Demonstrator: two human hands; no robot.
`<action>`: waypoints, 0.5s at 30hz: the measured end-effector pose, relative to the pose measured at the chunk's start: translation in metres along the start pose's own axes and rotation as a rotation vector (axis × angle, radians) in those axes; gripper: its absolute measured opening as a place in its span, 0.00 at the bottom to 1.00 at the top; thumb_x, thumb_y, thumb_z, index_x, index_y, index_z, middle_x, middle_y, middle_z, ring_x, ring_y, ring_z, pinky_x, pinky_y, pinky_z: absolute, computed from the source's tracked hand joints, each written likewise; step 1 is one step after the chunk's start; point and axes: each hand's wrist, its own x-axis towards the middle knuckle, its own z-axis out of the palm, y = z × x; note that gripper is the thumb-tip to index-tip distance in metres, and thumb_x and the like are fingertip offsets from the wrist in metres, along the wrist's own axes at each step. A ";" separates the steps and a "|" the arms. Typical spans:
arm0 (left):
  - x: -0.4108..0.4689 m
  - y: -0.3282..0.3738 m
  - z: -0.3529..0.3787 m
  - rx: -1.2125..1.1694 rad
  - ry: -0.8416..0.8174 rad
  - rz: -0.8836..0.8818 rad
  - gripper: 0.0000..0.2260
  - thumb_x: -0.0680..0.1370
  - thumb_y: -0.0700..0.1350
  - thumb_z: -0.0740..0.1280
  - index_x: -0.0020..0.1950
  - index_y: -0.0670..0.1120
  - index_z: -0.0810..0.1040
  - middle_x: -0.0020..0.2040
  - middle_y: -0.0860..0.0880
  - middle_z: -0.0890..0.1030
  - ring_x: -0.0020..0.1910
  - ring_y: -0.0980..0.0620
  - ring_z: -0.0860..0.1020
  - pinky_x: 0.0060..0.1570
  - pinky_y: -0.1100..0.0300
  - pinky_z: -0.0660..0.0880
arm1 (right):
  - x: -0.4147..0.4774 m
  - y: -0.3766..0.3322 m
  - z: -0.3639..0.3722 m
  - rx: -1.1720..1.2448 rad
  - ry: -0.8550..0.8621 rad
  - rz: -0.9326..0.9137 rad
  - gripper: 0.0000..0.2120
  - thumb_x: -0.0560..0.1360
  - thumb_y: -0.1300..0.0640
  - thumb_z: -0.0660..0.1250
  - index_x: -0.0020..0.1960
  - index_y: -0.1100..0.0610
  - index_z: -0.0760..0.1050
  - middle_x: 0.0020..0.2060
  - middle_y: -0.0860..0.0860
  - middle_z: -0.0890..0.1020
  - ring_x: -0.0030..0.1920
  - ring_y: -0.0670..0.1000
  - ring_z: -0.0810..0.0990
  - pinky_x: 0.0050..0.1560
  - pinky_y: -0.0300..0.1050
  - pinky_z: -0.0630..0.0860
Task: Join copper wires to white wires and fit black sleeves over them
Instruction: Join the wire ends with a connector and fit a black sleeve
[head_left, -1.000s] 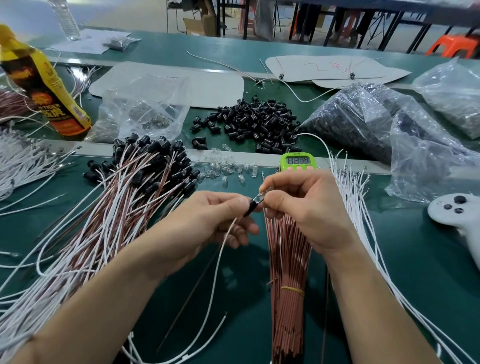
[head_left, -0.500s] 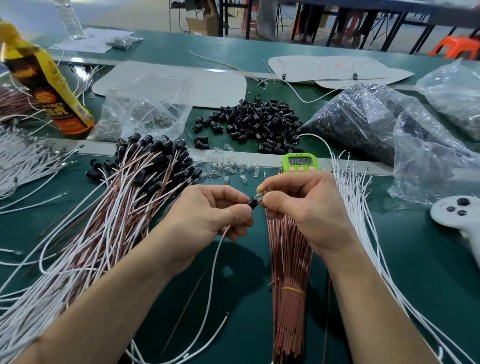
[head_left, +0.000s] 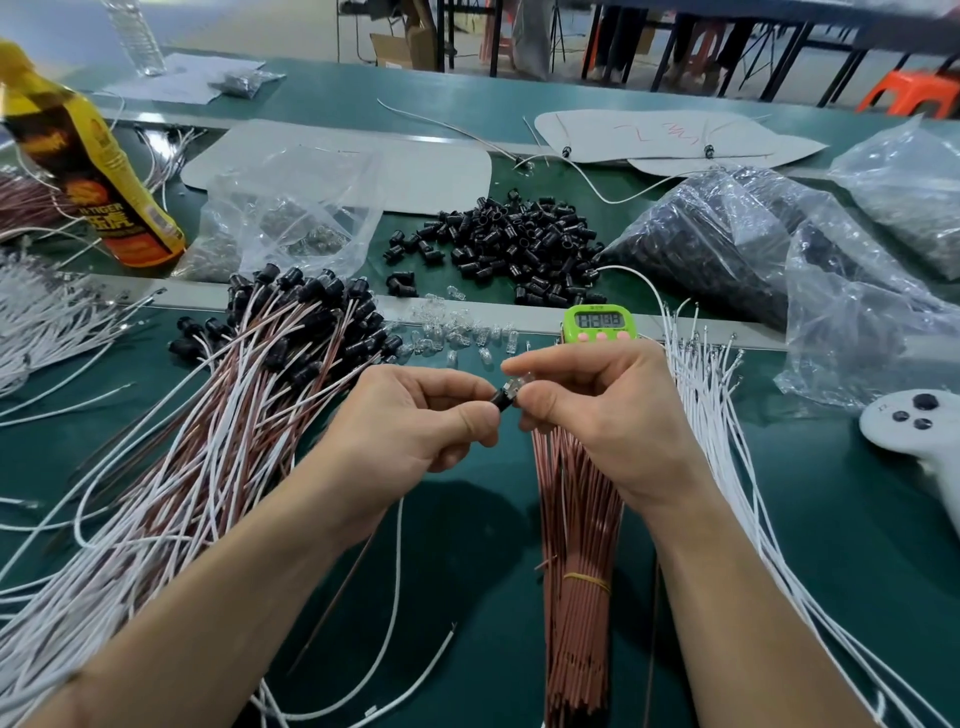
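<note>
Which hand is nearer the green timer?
Right. The right hand is directly in front of the green timer, close to it; the left hand is farther, off to its left.

Green timer (head_left: 598, 323) stood upright straight ahead of me; I could not read its digits with certainty. Yellow bottle (head_left: 91, 171) stood at far left. White game controller (head_left: 917, 434) lay at the right edge of the green table (head_left: 857, 545). Crumpled clear bag (head_left: 291, 218) sat in front of a grey card sheet (head_left: 415, 171); a second sheet (head_left: 675, 137), further right, carried red scribble. Clear water bottle (head_left: 136, 36) stood at back left. Orange stool (head_left: 906, 93) stood beyond the table.
</note>
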 end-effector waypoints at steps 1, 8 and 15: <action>0.000 0.000 0.000 0.004 -0.005 -0.001 0.03 0.73 0.35 0.75 0.43 0.42 0.86 0.35 0.41 0.83 0.25 0.53 0.68 0.26 0.67 0.67 | 0.000 0.000 -0.001 0.003 -0.014 0.003 0.11 0.71 0.68 0.75 0.46 0.54 0.88 0.32 0.54 0.86 0.31 0.50 0.85 0.34 0.40 0.79; -0.001 -0.001 0.004 0.009 -0.017 -0.009 0.04 0.75 0.35 0.73 0.43 0.43 0.86 0.35 0.42 0.83 0.27 0.52 0.74 0.26 0.66 0.69 | 0.000 0.003 -0.002 0.004 -0.020 0.024 0.06 0.70 0.66 0.74 0.42 0.57 0.86 0.32 0.54 0.85 0.30 0.51 0.83 0.33 0.40 0.78; -0.003 -0.003 0.010 0.006 0.013 0.054 0.08 0.73 0.32 0.75 0.43 0.45 0.87 0.38 0.40 0.86 0.32 0.50 0.82 0.30 0.64 0.74 | 0.000 0.004 -0.003 0.010 0.018 0.022 0.05 0.70 0.67 0.73 0.41 0.59 0.86 0.30 0.51 0.84 0.28 0.50 0.81 0.32 0.40 0.78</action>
